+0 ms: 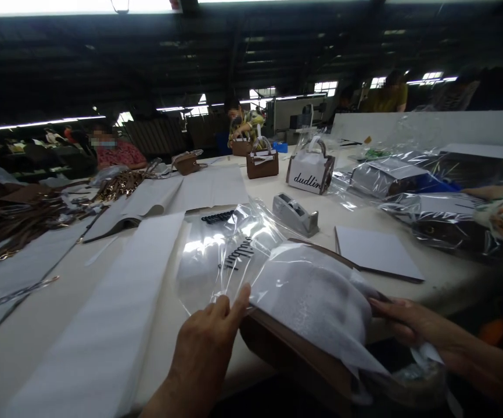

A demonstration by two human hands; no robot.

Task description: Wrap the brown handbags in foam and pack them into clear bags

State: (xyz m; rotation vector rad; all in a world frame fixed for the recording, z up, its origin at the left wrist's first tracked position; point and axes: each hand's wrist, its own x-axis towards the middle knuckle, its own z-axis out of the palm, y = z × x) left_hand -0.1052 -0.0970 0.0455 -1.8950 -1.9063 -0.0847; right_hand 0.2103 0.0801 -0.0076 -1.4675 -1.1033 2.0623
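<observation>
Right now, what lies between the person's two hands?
The head view shows a brown handbag partly covered by white paper between the left hand and right hand.

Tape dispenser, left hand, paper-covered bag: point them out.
Tape dispenser (292, 215), head view: grey body.
Left hand (203, 337), head view: back of the hand.
Paper-covered bag (312, 296), head view: white paper cover.

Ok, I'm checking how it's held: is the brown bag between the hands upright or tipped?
Tipped: the brown bag has its broad side, covered by white paper, facing up rather than forward.
</observation>
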